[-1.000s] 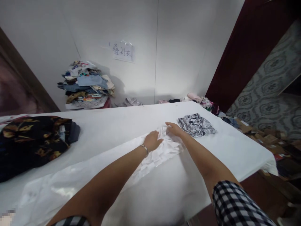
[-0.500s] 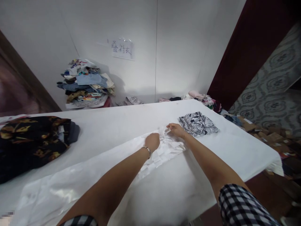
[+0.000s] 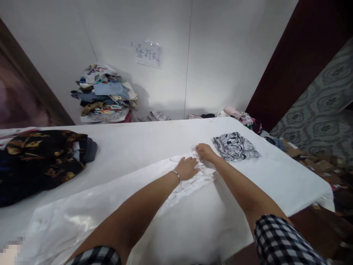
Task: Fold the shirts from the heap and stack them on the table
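A long white garment [image 3: 91, 209] lies stretched across the white table [image 3: 284, 176], its far end bunched in the middle. My left hand [image 3: 188, 168], a thin bracelet on its wrist, rests flat on that bunched end with fingers spread. My right hand [image 3: 204, 151] sits just beyond it, fingers curled and pinching the white cloth at its far edge. A folded black-and-white patterned shirt [image 3: 235, 146] lies just right of my right hand, apart from it.
A dark garment with orange leaf print [image 3: 38, 160] lies heaped at the table's left. A tall pile of mixed clothes [image 3: 104, 94] stands against the back wall under a paper sign [image 3: 149, 54]. More clothes [image 3: 238, 117] and cardboard boxes [image 3: 314, 163] lie on the floor to the right.
My left hand went from curled into the cloth half a second ago to lying flat on it. The right hand stayed at the cloth's far edge. The camera shifted slightly.
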The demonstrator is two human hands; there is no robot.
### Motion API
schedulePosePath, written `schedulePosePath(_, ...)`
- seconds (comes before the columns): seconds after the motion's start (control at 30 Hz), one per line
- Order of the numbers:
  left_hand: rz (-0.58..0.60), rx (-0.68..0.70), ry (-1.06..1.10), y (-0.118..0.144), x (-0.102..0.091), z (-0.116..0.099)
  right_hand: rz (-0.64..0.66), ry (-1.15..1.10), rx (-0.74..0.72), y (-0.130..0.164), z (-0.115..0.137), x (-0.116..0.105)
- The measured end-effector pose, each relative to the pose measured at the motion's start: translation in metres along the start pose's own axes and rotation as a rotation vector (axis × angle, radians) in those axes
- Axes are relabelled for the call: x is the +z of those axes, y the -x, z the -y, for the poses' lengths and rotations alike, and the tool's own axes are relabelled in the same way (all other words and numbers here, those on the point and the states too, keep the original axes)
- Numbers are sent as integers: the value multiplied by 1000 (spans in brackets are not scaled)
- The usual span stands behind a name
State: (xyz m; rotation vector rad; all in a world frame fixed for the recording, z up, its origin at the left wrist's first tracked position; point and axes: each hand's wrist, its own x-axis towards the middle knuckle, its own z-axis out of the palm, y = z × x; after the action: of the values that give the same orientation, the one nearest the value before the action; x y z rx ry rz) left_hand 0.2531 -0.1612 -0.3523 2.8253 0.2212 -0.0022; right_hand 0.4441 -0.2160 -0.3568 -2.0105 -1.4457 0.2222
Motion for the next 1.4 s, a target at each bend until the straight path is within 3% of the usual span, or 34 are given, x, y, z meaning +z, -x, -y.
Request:
schedulePosePath(0.17, -48, -47, 86, 22, -18, 6, -2, 89, 13, 4, 3, -2)
schedulePosePath(0.33, -103, -125, 58, 89, -39, 36, -104, 17, -63, 32, 29, -14)
schedulePosePath(0.47, -128, -198, -34, 147, -29, 50, 73, 77, -193, 65, 76, 4)
schedulePosePath(0.57, -102, -221, -94, 171, -9, 51, 280, 198, -172, 82, 97, 31)
schedulePosePath(0.63, -102, -242, -96, 177, 0, 50, 364, 281, -125, 87, 99, 47)
schedulePosePath(0.73, -126, -279, -51, 183, 4, 43, 380, 360, -82, 91, 91, 61)
schedulePosePath(0.9, -228, -378, -12, 225, -8, 23, 398, 391, -65, 92, 81, 59)
schedulePosePath(1.03, -387, -684, -84, 288, -21, 25, 385, 364, -12, 90, 93, 55)
schedulePosePath(1.17, -490, -1097, -141, 343, -32, 39, 262, 348, -183, 92, 133, 69)
schedulePosePath(1.3, -420, -1319, -68, 364, -43, 52, 344, 331, -308, 102, 167, 100)
schedulePosePath(1.4, -373, -1362, -42, 360, -52, 62, 403, 407, -292, 109, 168, 120)
